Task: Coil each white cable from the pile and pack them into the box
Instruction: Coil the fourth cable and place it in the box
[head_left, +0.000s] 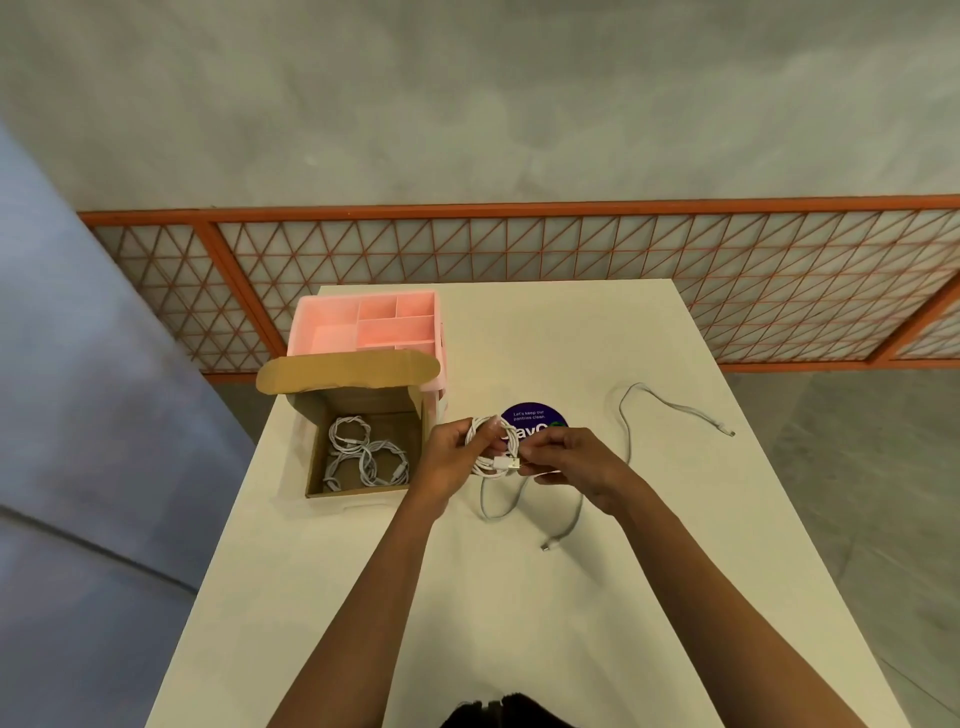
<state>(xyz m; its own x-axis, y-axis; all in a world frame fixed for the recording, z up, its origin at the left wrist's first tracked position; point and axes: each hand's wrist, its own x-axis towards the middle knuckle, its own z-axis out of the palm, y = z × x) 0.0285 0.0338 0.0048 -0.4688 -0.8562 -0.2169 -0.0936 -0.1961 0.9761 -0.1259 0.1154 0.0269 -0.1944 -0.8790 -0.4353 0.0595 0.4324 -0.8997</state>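
One coil (491, 447) of white cable, held just above the table (519, 623), right of the box (353, 491) and not yet in it. Grips the loops with left hand (447, 460), fingers curled round them; pinches the plug end with right hand (571, 462), fingertips close together. Drops a slack loop onto the tabletop below the hands.

Several coils (363, 457) lying flat inside the box, flap (348, 371) standing open at the back. More cable (670, 408) loose on the table to the right, one plug near the right edge, another stretch ending in a plug nearer the body; cannot tell whether both belong to one lead.

Round purple sticker (535, 418) just behind the hands, partly covered by them. Pink tray (363, 322) with compartments behind the box, touching it, at the far left corner. Box close to the left edge.

Pale, matt tabletop, with a wide stretch between hands and near edge and another across the far right. Orange lattice fence (519, 270) beyond the far edge, grey concrete floor (857, 493) on the right, blue-grey surface on the left.
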